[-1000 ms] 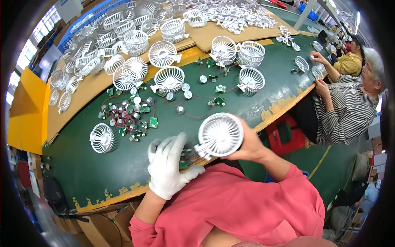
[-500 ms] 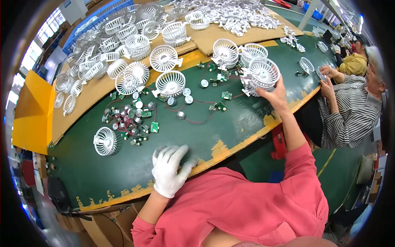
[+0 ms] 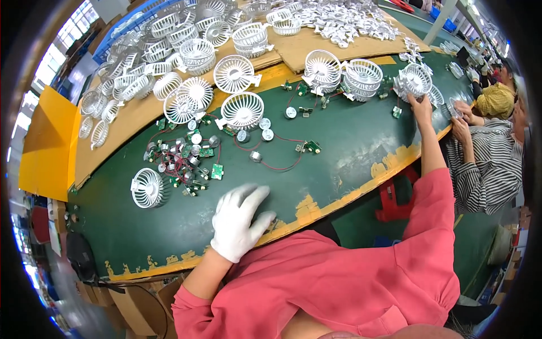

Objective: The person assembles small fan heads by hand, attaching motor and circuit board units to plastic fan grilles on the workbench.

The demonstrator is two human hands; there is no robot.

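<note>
My left hand [image 3: 238, 223], in a white glove, lies on the green tabletop near its front edge with the fingers apart and nothing in them. At the right, my bare right hand [image 3: 421, 111] is closed on the near side of a white plastic fan grille [image 3: 416, 79]. Below that grille a small green circuit board [image 3: 397, 112] lies at the end of a wire. A lone fan grille [image 3: 148, 188] stands left of my gloved hand. Small round motors with red wires and circuit boards form a pile [image 3: 180, 158] beyond it.
Many grilles are heaped on cardboard [image 3: 121, 125] at the back left, with small white parts [image 3: 339, 25] behind. A stack of grilles [image 3: 362, 79] stands at the back. To the right, a co-worker in a striped shirt [image 3: 485, 155] handles a part. A yellow board [image 3: 48, 147] stands left.
My right hand has carried the fan grille rightward, toward the co-worker's end of the table. My left hand has shifted slightly and stays on the tabletop.
</note>
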